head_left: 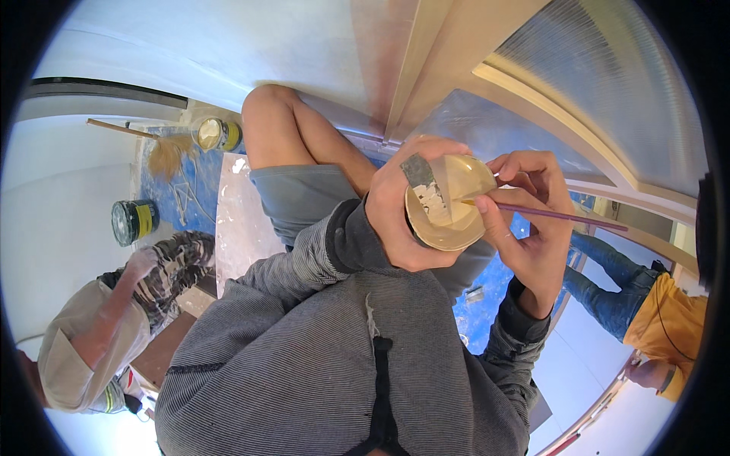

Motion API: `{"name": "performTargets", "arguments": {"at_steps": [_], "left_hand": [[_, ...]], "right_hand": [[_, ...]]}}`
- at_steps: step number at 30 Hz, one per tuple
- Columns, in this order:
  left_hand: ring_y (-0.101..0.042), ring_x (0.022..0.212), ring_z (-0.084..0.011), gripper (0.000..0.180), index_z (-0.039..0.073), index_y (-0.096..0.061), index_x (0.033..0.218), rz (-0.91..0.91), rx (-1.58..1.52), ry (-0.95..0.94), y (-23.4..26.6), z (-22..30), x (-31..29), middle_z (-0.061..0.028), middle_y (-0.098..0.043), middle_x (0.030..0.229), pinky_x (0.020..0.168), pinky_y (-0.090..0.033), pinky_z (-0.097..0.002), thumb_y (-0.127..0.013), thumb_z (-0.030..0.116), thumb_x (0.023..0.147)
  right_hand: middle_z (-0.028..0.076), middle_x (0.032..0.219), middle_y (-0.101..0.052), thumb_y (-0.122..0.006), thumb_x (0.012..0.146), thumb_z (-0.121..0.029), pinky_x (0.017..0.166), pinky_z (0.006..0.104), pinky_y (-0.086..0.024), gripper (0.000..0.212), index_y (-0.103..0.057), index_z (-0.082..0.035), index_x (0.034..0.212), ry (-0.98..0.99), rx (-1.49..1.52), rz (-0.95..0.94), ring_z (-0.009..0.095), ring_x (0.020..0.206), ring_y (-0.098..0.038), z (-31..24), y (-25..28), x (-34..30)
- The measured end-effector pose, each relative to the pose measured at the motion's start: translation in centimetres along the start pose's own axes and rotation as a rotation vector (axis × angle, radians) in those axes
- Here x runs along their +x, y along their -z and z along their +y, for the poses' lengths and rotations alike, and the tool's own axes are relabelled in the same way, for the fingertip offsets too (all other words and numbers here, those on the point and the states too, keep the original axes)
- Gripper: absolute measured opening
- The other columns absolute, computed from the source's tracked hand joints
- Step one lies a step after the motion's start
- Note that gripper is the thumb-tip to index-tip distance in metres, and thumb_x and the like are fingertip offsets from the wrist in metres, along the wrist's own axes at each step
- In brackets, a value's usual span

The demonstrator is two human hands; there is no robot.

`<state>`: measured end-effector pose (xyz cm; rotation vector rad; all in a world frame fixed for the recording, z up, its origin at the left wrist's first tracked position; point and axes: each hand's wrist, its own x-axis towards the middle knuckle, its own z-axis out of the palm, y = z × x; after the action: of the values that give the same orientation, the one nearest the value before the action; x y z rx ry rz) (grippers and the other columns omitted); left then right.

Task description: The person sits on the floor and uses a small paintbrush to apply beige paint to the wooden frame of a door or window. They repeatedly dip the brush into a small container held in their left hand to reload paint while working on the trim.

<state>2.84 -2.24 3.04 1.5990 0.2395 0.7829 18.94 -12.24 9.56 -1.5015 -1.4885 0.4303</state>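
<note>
Cream-coloured paint coats a small round cup (450,242) held in front of my body. My left hand (394,209) wraps round its side, with the thumb toward the far rim. Inside the cup's left edge shows a flat grey piece (417,172) with flaking cream paint on it; I cannot tell its kind. My right hand (536,216) is closed on a thin paintbrush (582,219) with a purple handle, pinched between thumb and fingers. The brush's tip end reaches over the cup's right rim into it.
A cream-framed panel with ribbed glass (593,68) stands ahead on the right. Paint buckets (134,222) and a broom (169,157) are on blue floor sheeting at left. One person (99,334) is at lower left, another in orange (661,319) at right.
</note>
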Motion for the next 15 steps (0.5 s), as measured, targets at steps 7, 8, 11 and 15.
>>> {"name": "performTargets", "arguments": {"at_steps": [7,8,11,15], "left_hand": [[-0.058,0.115,-0.0266,0.093,0.0,-0.036,0.134,0.001,-0.033,0.06,-0.2,-0.7,0.1,-0.0186,-0.056,0.125,0.097,-0.046,-0.0392,-0.084,0.002,0.055],[-0.058,0.115,-0.0264,0.093,-0.001,-0.036,0.134,0.007,-0.034,0.067,-0.2,-0.7,0.0,-0.0186,-0.056,0.125,0.097,-0.046,-0.0392,-0.084,0.002,0.055],[-0.059,0.113,-0.0259,0.091,-0.001,-0.038,0.133,0.04,-0.032,0.065,-0.3,-0.7,0.2,-0.0182,-0.056,0.123,0.096,-0.046,-0.0384,-0.084,0.004,0.055],[-0.061,0.099,-0.0265,0.083,-0.004,-0.049,0.125,0.193,-0.122,0.053,-1.2,-1.0,0.1,-0.0165,-0.058,0.113,0.088,-0.047,-0.0361,-0.085,0.013,0.053]], "right_hand": [[0.01,0.102,-0.053,-0.077,0.075,0.001,0.075,0.0328,-0.054,0.011,-0.071,0.001,0.084,-0.028,0.084,0.008,0.022,0.09,-0.063,1.3,-0.3,0.0],[0.01,0.102,-0.053,-0.077,0.075,0.002,0.076,0.033,-0.053,0.011,-0.071,0.001,0.084,-0.032,0.102,0.0,0.022,0.091,-0.062,1.4,-0.3,0.0],[0.01,0.104,-0.053,-0.076,0.076,0.002,0.08,0.034,-0.051,0.011,-0.072,0.001,0.086,-0.052,0.173,0.007,0.022,0.094,-0.06,1.8,-0.2,-0.1],[0.01,0.106,-0.054,-0.075,0.078,0.0,0.086,0.036,-0.048,0.011,-0.073,0.002,0.088,-0.086,0.336,0.066,0.023,0.097,-0.057,2.7,0.2,-0.9]]}}
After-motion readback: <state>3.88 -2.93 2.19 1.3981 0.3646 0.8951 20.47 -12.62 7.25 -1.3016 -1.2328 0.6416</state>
